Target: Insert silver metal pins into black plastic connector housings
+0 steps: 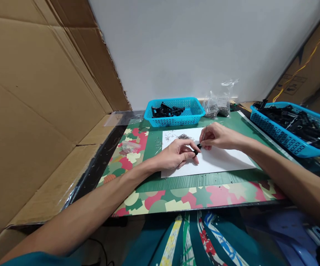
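My left hand [178, 153] is closed on a small black plastic part [197, 149], held just over a white sheet of paper [226, 162]. Meeting it from the right, my right hand [216, 136] pinches a thin metal tool [205, 133], its lower tip close to the black part. Whether the tool is a pair of tweezers I cannot tell. Behind the hands, a loose pile of tiny metal pieces [185, 137], perhaps screws or pins, lies on the paper. My fingers partly hide the black part.
At the back stands a blue basket [173, 121] with black parts; a fuller blue basket [292, 142] is at the right. Clear bags [223, 109] of small metal pieces sit between them. A small plastic bag [130, 146] lies at left on the green mat [154, 183]. Cardboard [38, 92] walls the left.
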The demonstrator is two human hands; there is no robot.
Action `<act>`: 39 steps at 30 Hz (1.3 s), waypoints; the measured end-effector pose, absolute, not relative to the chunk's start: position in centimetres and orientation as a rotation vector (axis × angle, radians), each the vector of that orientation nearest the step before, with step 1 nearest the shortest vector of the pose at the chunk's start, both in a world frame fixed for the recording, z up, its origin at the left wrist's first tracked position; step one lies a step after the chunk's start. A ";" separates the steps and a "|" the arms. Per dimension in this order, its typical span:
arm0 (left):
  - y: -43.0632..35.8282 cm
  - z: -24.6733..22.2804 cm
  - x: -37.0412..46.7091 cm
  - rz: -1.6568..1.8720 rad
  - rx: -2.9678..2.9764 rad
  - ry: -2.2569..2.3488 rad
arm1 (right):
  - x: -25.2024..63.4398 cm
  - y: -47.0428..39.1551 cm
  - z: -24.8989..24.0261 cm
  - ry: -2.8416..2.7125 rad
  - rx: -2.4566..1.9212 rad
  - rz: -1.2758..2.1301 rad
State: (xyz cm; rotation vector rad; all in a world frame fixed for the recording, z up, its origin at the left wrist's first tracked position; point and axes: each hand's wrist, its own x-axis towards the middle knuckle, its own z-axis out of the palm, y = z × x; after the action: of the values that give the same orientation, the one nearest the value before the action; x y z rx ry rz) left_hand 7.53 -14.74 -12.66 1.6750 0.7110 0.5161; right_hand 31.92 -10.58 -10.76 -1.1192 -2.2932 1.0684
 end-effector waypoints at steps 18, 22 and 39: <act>-13.1 -14.0 7.3 1.227 1.496 0.777 | 29.9 -10.1 -13.7 -2.133 -1.162 0.598; -13.0 -14.4 7.2 1.220 1.512 0.784 | 29.4 -10.4 -14.0 -2.182 -1.305 0.554; -14.0 -13.6 7.3 1.138 1.591 0.902 | 30.8 -9.7 -13.0 -2.163 -1.219 0.667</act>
State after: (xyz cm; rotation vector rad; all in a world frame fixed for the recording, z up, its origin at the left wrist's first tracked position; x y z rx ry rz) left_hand 7.25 -14.00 -13.62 1.5906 0.9019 1.1384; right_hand 30.76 -9.68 -13.01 -1.2193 -2.1633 0.6668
